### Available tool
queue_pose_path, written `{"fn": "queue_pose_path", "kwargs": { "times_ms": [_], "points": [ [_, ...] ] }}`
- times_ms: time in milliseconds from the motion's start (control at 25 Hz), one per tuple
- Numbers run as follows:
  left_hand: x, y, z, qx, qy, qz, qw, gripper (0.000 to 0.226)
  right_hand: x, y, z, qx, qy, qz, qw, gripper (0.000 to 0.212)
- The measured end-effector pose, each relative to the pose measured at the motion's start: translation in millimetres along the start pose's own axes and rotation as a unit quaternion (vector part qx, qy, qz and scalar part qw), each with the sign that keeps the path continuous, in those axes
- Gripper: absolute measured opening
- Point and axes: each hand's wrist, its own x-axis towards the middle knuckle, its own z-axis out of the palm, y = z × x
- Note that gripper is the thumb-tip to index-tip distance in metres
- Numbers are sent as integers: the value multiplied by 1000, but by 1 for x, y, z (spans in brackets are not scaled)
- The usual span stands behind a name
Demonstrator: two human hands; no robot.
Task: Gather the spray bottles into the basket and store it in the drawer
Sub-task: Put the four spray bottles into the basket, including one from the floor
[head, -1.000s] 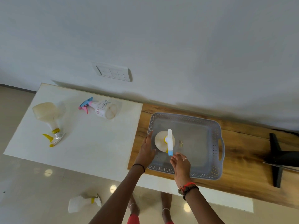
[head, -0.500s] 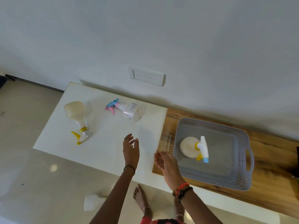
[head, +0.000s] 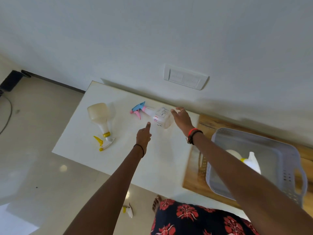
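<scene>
Two hands reaching | clear blue-and-pink-triggered spray bottle [head: 157, 116] lies left of grey perforated plastic basket [head: 288, 167] | right hand [head: 182, 118], left hand [head: 143, 135]: grips released, empty | advice: grasp bottle's body, not trigger.

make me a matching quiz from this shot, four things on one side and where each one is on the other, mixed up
Things:
1. blue-pink sprayer
2. yellow sprayer
3. basket
4. switch plate

Places:
A. on the wall
B. on the wooden top
C. lying at the white top's left end
D. lying between the left hand and right hand

Pairs: 1-D, 2-C, 3-B, 4-A
</scene>
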Motion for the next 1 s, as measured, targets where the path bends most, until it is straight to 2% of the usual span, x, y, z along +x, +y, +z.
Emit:
{"fn": "queue_pose_path", "kwargs": {
  "times_ms": [80, 280, 480, 600, 720, 840, 1000],
  "points": [
    [9, 11, 10, -24, -39, -18, 999, 34, 16, -2, 5, -40, -34, -15, 999, 55],
    [27, 23, 30, -54, -100, -53, 992, 69, 33, 2, 12, -47, -94, -4, 994, 49],
    [45, 18, 36, -82, -121, -63, 987, 67, 29, 10, 15, -6, -113, 1, 994, 42],
    [44, 12, 32, -115, -127, -41, 984, 56, 21, 19, 15, 27, -113, 19, 993, 38],
    [35, 8, 30, -98, -125, -12, 987, 46, 11, 28, 8, 65, -112, 39, 991, 35],
    [18, 7, 31, -85, -132, 34, 987, 51, 0, 29, -4, 105, -101, 35, 989, 32],
    [-8, 5, 40, -69, -120, 90, 986, 59, -13, 28, -23, 127, -65, 22, 989, 15]
  ]
}}
